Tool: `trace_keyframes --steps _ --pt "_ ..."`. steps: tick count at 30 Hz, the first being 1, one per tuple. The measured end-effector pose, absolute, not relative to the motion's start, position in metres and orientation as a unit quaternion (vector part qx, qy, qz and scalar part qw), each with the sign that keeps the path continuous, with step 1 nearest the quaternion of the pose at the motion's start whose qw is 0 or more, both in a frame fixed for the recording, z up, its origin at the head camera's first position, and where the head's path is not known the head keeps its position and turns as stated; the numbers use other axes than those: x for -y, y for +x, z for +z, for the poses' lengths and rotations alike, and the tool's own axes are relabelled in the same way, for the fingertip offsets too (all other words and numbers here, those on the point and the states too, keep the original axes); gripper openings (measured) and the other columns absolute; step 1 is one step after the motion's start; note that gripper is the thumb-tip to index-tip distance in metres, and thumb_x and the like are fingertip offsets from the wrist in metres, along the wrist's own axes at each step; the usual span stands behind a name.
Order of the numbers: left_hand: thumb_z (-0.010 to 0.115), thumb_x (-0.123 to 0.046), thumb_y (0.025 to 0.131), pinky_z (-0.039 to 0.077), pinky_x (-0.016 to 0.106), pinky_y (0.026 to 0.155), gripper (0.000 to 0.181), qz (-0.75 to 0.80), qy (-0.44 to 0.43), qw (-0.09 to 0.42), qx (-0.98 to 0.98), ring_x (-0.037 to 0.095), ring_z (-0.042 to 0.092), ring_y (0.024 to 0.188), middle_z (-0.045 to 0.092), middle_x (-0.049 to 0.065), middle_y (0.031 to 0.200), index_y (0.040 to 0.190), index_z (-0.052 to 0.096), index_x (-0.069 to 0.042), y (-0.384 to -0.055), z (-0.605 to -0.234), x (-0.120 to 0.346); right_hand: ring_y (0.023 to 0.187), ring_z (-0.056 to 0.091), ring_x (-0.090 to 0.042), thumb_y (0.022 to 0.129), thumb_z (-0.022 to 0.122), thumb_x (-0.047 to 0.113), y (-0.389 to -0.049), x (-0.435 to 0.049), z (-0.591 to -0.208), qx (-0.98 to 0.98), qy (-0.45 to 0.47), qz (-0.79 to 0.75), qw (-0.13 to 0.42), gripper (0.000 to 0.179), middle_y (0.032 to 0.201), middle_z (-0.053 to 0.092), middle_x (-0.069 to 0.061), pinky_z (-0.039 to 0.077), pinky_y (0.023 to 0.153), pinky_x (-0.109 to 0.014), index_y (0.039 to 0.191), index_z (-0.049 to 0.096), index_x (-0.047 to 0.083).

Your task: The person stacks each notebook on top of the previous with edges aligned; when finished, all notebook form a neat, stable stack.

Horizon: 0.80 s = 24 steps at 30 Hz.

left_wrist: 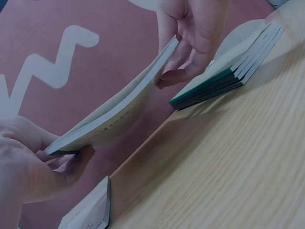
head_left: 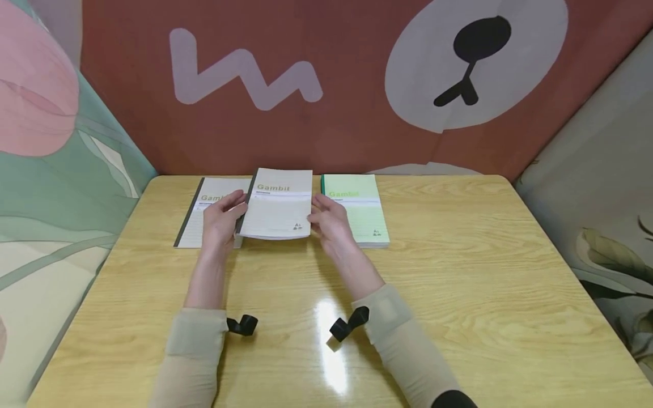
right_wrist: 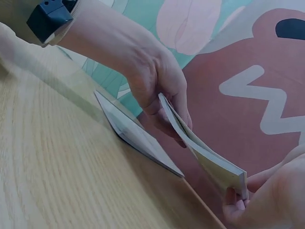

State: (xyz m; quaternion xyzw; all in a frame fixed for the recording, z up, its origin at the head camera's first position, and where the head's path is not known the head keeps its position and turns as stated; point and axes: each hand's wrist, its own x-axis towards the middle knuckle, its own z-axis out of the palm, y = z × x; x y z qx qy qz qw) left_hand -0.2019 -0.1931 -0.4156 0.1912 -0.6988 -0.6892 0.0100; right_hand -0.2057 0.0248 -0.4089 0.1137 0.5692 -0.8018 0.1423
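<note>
Both hands hold a white notebook [head_left: 278, 214] with a dark spine and the word "Gambit" on its cover, raised off the table. My left hand [head_left: 219, 222] pinches its spine side between thumb and fingers. At the opposite edge, my right hand [head_left: 333, 222] grips the pages' side. In the left wrist view the notebook [left_wrist: 119, 102] bows slightly along its length. Beneath and to the left lies another white notebook [head_left: 190, 226], partly hidden by the left hand. Right of the held one, a stack of green notebooks [head_left: 364, 215] lies partly behind the right hand.
The wooden table [head_left: 459, 272] has its far edge against a red-brown wall covering [head_left: 347, 130] with printed shapes. Patterned fabric [head_left: 117, 175] hangs at the left, and more fabric [head_left: 576, 187] hangs at the right. Small black devices sit on both wrists.
</note>
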Motion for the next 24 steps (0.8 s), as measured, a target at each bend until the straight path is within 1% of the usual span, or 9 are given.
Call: trace_keyframes --steps 3,5,8,10,12,15,19,22,24 --pt "0.057 -0.004 0.101 0.05 0.025 0.111 0.048 -0.696 0.183 0.023 0.694 0.019 0.056 0.134 0.058 0.013 0.149 0.149 0.054 -0.007 -0.202 -0.411 0.185 0.144 0.047 -0.025 0.093 0.051 -0.017 -0.207 -0.034 -0.404 -0.573 0.114 -0.801 0.13 0.07 0.161 0.043 -0.012 0.045 0.105 -0.034 0.159 0.035 0.003" --pt "0.058 -0.003 0.101 0.051 0.026 0.11 0.047 -0.695 0.178 0.033 0.696 0.019 0.057 0.132 0.06 0.012 0.146 0.147 0.057 -0.008 -0.201 -0.409 0.177 0.143 0.048 -0.025 0.093 0.051 -0.016 -0.209 -0.041 -0.402 -0.573 0.115 -0.802 0.124 0.069 0.161 0.045 -0.012 0.046 0.105 -0.033 0.158 0.037 0.003" --pt "0.059 -0.003 0.1 0.052 0.029 0.11 0.045 -0.694 0.169 0.04 0.698 0.02 0.057 0.132 0.061 0.011 0.144 0.145 0.058 -0.007 -0.201 -0.406 0.163 0.143 0.05 -0.026 0.095 0.05 -0.015 -0.211 -0.055 -0.402 -0.574 0.113 -0.803 0.116 0.067 0.16 0.047 -0.012 0.048 0.109 -0.035 0.158 0.038 0.004" --pt "0.06 -0.003 0.099 0.052 0.031 0.109 0.045 -0.697 0.163 0.042 0.697 0.02 0.058 0.131 0.062 0.01 0.144 0.144 0.06 -0.009 -0.201 -0.406 0.151 0.143 0.051 -0.027 0.095 0.05 -0.015 -0.213 -0.066 -0.403 -0.575 0.109 -0.803 0.112 0.068 0.159 0.047 -0.012 0.047 0.113 -0.036 0.158 0.036 0.004" --pt "0.06 -0.003 0.099 0.053 0.032 0.108 0.046 -0.7 0.155 0.038 0.696 0.02 0.059 0.13 0.062 0.009 0.144 0.144 0.06 -0.01 -0.202 -0.406 0.139 0.144 0.05 -0.027 0.096 0.05 -0.013 -0.215 -0.08 -0.404 -0.58 0.105 -0.801 0.106 0.067 0.16 0.047 -0.013 0.047 0.113 -0.037 0.159 0.036 0.004" --pt "0.061 -0.002 0.098 0.055 0.033 0.106 0.047 -0.71 0.145 0.035 0.688 0.021 0.062 0.127 0.063 0.008 0.144 0.144 0.06 -0.011 -0.203 -0.406 0.121 0.145 0.049 -0.026 0.097 0.049 -0.012 -0.217 -0.1 -0.405 -0.592 0.101 -0.793 0.1 0.066 0.162 0.045 -0.013 0.047 0.109 -0.032 0.159 0.034 0.004" --pt "0.06 0.002 0.096 0.055 0.034 0.105 0.048 -0.733 0.13 0.034 0.667 0.025 0.062 0.127 0.064 0.012 0.143 0.143 0.06 -0.006 -0.203 -0.407 0.098 0.146 0.047 -0.025 0.1 0.048 -0.008 -0.219 -0.124 -0.408 -0.603 0.104 -0.786 0.092 0.062 0.163 0.044 -0.012 0.046 0.105 -0.028 0.159 0.035 0.004" --pt "0.059 0.003 0.097 0.054 0.036 0.108 0.047 -0.743 0.122 0.03 0.657 0.025 0.061 0.13 0.063 0.014 0.144 0.143 0.059 -0.004 -0.202 -0.409 0.083 0.147 0.046 -0.025 0.101 0.048 -0.007 -0.218 -0.141 -0.411 -0.608 0.105 -0.782 0.089 0.061 0.164 0.042 -0.011 0.044 0.11 -0.031 0.16 0.035 0.005" --pt "0.058 0.001 0.098 0.053 0.037 0.109 0.046 -0.746 0.118 0.024 0.655 0.024 0.059 0.132 0.062 0.014 0.145 0.143 0.059 -0.004 -0.201 -0.411 0.074 0.149 0.044 -0.024 0.101 0.047 -0.007 -0.218 -0.151 -0.412 -0.612 0.104 -0.779 0.091 0.062 0.165 0.04 -0.011 0.042 0.117 -0.033 0.16 0.033 0.005"
